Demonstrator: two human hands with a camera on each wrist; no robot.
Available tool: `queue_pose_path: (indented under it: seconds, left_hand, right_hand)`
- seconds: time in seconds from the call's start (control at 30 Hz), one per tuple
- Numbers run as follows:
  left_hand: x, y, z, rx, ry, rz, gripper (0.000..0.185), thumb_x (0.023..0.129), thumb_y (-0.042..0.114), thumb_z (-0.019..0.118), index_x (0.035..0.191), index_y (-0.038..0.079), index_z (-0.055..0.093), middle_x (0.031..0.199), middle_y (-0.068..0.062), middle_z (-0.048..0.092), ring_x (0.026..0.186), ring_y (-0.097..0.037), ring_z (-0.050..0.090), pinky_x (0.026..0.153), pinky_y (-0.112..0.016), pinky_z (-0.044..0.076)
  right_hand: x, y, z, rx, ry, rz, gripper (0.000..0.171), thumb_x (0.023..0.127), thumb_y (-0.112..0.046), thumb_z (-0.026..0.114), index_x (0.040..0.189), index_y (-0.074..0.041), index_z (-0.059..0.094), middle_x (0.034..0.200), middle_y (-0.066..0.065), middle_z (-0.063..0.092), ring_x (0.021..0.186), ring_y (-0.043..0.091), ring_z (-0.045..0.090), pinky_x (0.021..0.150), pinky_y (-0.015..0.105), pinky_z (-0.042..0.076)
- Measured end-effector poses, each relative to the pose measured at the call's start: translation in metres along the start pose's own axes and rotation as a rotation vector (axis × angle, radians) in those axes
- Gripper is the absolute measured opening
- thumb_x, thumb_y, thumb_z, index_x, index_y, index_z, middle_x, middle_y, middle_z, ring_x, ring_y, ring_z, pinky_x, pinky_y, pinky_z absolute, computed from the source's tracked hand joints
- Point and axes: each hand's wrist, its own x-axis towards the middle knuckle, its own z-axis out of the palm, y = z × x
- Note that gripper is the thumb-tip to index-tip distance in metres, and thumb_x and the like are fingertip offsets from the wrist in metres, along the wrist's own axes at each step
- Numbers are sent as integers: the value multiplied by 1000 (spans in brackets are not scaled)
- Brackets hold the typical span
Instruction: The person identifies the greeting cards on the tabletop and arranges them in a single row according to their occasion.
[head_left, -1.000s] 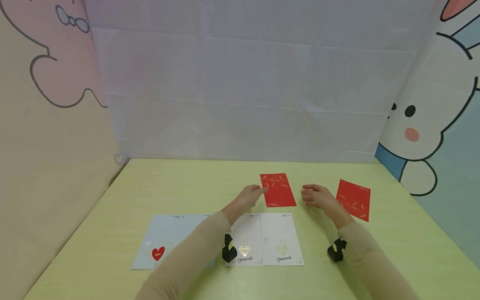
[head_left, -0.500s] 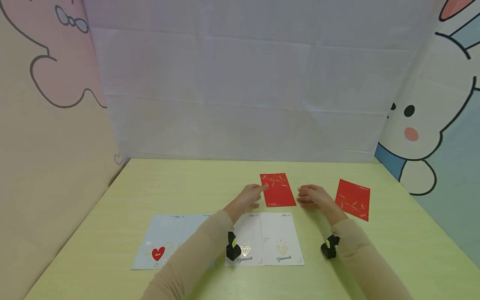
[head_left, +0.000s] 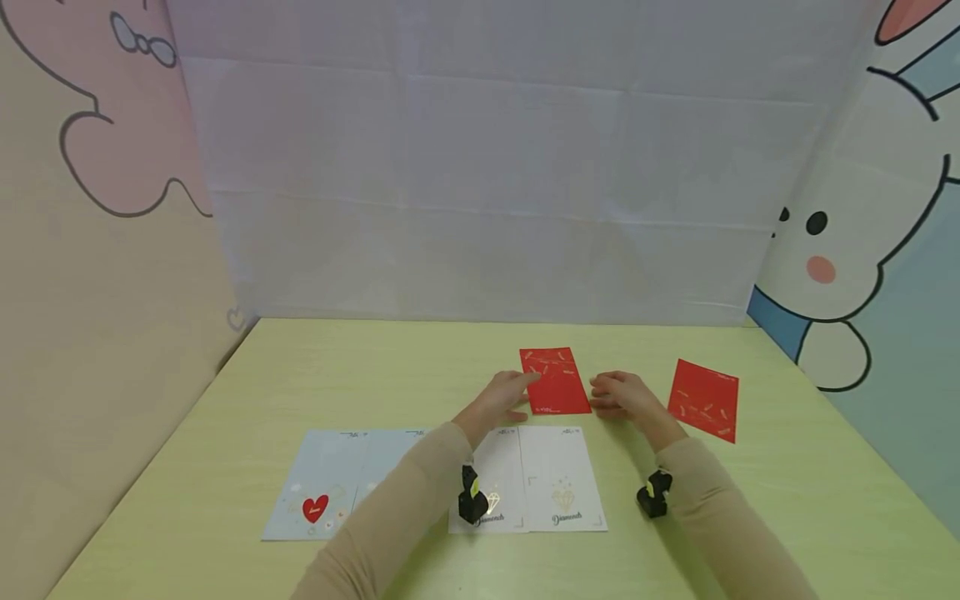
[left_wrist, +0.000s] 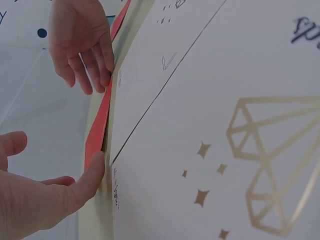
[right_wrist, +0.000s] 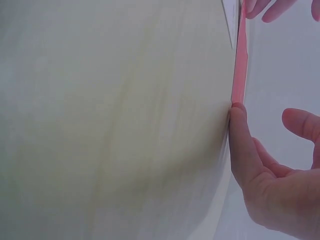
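Note:
A red card (head_left: 555,381) lies flat in the middle of the green table (head_left: 375,375). My left hand (head_left: 504,396) rests at its left edge, and in the left wrist view the thumb of that hand (left_wrist: 75,190) touches the red card (left_wrist: 97,132). My right hand (head_left: 618,394) is at the card's right edge, and in the right wrist view its thumb (right_wrist: 240,145) presses against the thin red card (right_wrist: 240,65). The fingers of both hands are relaxed and loosely spread. Neither hand holds anything.
A second red card (head_left: 703,400) lies tilted to the right. Two white diamond cards (head_left: 561,479) lie side by side near me, with light blue heart cards (head_left: 330,483) to their left. Walls close the table at the back and sides.
Both hands have drawn inward to the middle red card. The right hand slid left to its right edge. The card itself has not moved.

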Motion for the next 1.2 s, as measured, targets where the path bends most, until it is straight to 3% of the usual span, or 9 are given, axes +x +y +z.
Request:
queue_pose_path:
  seconds: [0.2, 0.43, 0.67, 0.93, 1.2]
  left_hand:
    - [2, -2, 3, -13, 26, 7, 50, 88, 28, 55, 125, -4, 42, 119, -13, 47, 103, -28, 49, 74, -33, 47]
    - [5, -4, 6, -21, 40, 53, 43, 88, 13, 54, 124, -8, 41, 108, -13, 52, 89, -24, 52, 75, -32, 47]
    - [8, -13, 4, 36, 43, 85, 44, 87, 11, 55, 125, -5, 42, 97, -11, 55, 73, -18, 51, 68, -27, 46]
    - [9, -13, 14, 83, 64, 128, 33, 85, 9, 58, 114, -6, 52, 83, -8, 56, 61, -14, 50, 57, -22, 44]
    - [15, -15, 22, 36, 120, 130, 31, 84, 6, 60, 112, -6, 53, 73, -9, 61, 55, -14, 59, 52, -23, 48]
  right_hand:
    - [-7, -5, 4, 12, -6, 9, 49, 91, -18, 47, 126, 12, 30, 121, 30, 40, 89, 23, 59, 76, 33, 47]
    - [2, 4, 0, 42, -56, -34, 52, 86, -24, 57, 120, 11, 38, 108, 26, 49, 80, 20, 61, 70, 32, 49]
    - [-9, -5, 6, -7, 2, 7, 45, 92, -16, 45, 125, 12, 32, 118, 29, 43, 85, 22, 60, 73, 33, 48]
    - [-8, -4, 5, -8, 8, 12, 44, 92, -17, 44, 125, 10, 34, 117, 27, 45, 85, 21, 58, 74, 33, 48]
    - [-7, -3, 5, -40, 15, -7, 42, 92, -13, 44, 125, 11, 35, 117, 27, 46, 81, 18, 58, 72, 32, 49]
